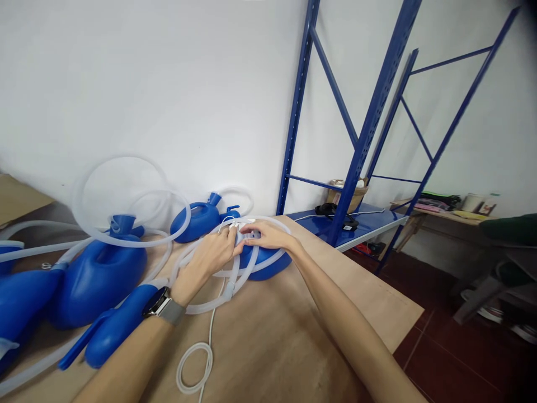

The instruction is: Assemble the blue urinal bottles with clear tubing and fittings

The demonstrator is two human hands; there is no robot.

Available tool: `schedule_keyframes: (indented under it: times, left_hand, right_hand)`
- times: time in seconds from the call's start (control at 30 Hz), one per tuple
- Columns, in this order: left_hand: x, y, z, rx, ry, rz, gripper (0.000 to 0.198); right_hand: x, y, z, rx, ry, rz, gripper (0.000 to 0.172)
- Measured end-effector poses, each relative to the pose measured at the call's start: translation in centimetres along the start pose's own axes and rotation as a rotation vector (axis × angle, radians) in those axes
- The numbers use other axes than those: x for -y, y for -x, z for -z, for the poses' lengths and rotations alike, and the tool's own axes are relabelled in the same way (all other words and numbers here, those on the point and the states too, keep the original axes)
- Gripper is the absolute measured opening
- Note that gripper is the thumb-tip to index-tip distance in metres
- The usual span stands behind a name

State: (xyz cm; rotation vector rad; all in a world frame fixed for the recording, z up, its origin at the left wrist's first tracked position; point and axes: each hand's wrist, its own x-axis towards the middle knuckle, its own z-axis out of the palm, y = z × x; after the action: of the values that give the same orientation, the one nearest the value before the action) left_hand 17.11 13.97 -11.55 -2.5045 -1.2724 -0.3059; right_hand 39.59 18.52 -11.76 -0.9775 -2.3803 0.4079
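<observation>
In the middle of the table, both hands meet over a blue plastic bottle (272, 270) wrapped in loops of translucent hose (251, 267). My left hand (218, 246), with a watch on the wrist, has its fingers closed at the left side of a clear plastic fitting (251, 235). From the other side, my right hand (267, 233) curls its fingers and thumb round the same fitting. The fingers partly hide it and whatever it joins. A white strip or tie shows just behind the fingertips. Hose loops hang below and around both hands.
Several blue bottles (100, 274) with hoses crowd the left of the brown-covered table (293, 341). A coiled thin white cord (195, 366) lies in front. Blue shelf posts (356, 162) rise at right, beside a low blue shelf (308, 224) holding a box (356, 198).
</observation>
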Motion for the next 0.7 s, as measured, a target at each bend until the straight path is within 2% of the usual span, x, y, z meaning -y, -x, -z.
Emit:
schedule_keyframes:
  times: [0.17,0.3,0.43,0.7]
  left_hand:
    - [0.3,0.0,-0.6,-0.035,0.021,0.030,0.048]
    - [-0.4,0.9,0.3,-0.062,0.001,0.006,0.053]
    - [-1.4,1.3,1.0,-0.071,-0.003,-0.022,0.051]
    - [-3.5,0.5,0.4,-0.114,0.047,0.186,0.050]
  right_hand:
    - [0.2,0.3,0.0,0.053,0.087,-0.016,0.053]
    - [0.4,0.4,-0.5,0.003,0.064,-0.011,0.043]
    - [0.8,0.2,-1.0,-0.013,0.122,-0.050,0.044]
    - [-0.9,-0.2,-1.7,0.068,0.349,-0.016,0.036]
